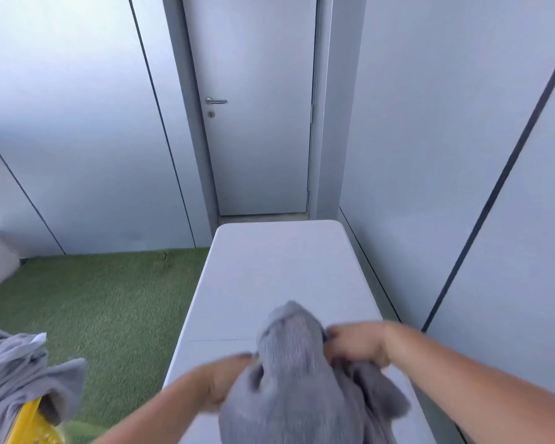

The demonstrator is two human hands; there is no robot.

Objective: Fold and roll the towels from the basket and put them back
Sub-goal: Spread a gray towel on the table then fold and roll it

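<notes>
A crumpled grey towel (297, 373) is bunched up over the near end of the white table (279, 267). My left hand (225, 379) grips its left side and my right hand (356, 346) grips its right side. The towel and hands are blurred by motion. At the bottom left a yellow basket (34, 424) stands on the floor, with several more grey towels (20, 370) heaped over its rim.
The long table runs away from me toward a closed grey door (257, 123). A grey wall panel (462, 187) stands close along its right side. Green artificial grass (103, 299) covers the floor to the left.
</notes>
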